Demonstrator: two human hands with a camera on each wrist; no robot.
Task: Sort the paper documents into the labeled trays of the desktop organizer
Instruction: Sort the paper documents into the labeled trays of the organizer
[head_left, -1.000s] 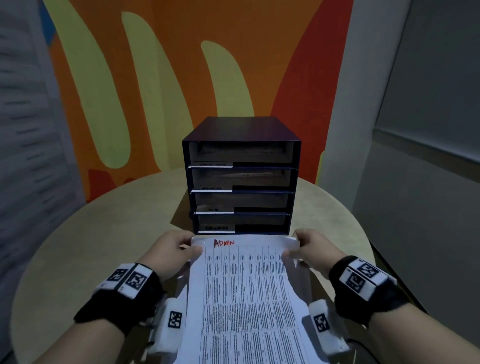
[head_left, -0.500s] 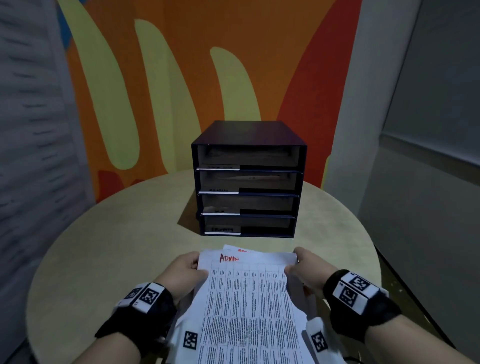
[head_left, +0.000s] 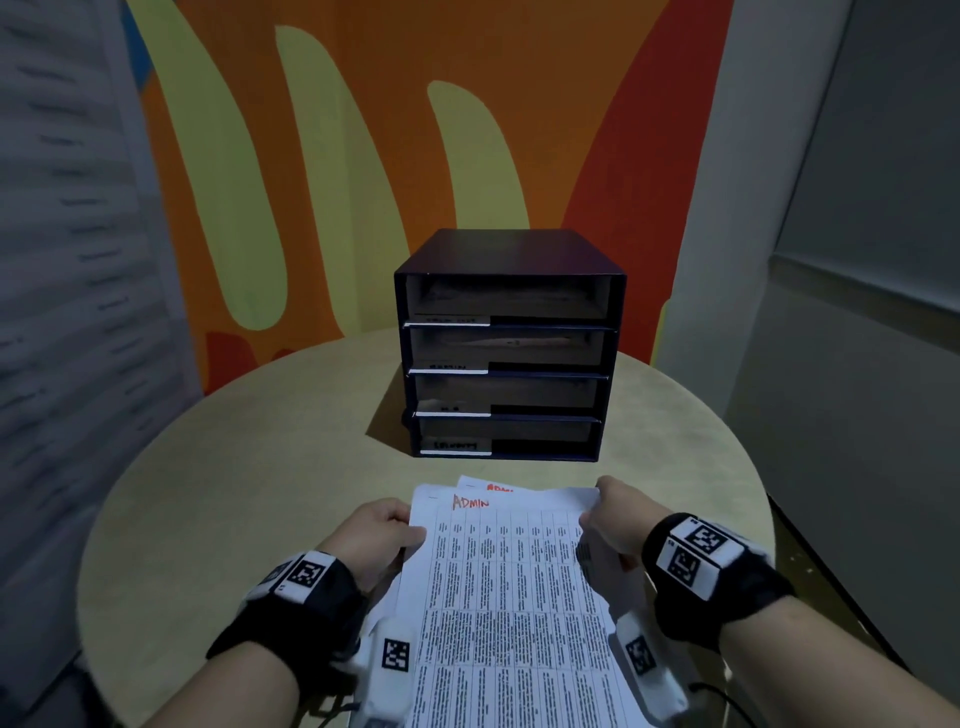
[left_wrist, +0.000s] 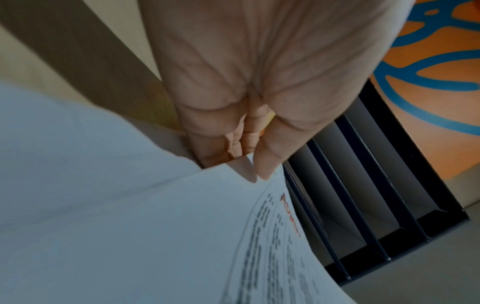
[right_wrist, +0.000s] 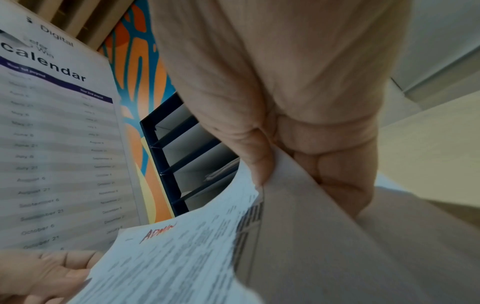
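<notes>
A dark organizer (head_left: 506, 345) with several stacked labeled trays stands at the middle of the round table (head_left: 218, 467). In front of it I hold a stack of printed papers (head_left: 509, 597); the top sheet bears "ADMIN" in red. My left hand (head_left: 387, 530) pinches the stack's left edge, thumb on top (left_wrist: 262, 164). My right hand (head_left: 608, 514) pinches the right top corner (right_wrist: 262, 172). A second sheet with red writing (head_left: 493, 486) peeks out behind. In the right wrist view a calendar sheet (right_wrist: 57, 133) shows at the left, beside the organizer (right_wrist: 182, 160).
An orange and yellow painted wall (head_left: 415, 156) rises behind the table. A grey wall (head_left: 857, 364) closes the right side, a ribbed grey panel (head_left: 67, 260) the left. Bare tabletop lies left and right of the organizer.
Both hands have drawn the paper stack back toward me, away from the organizer's bottom tray. A second sheet now shows behind the top one.
</notes>
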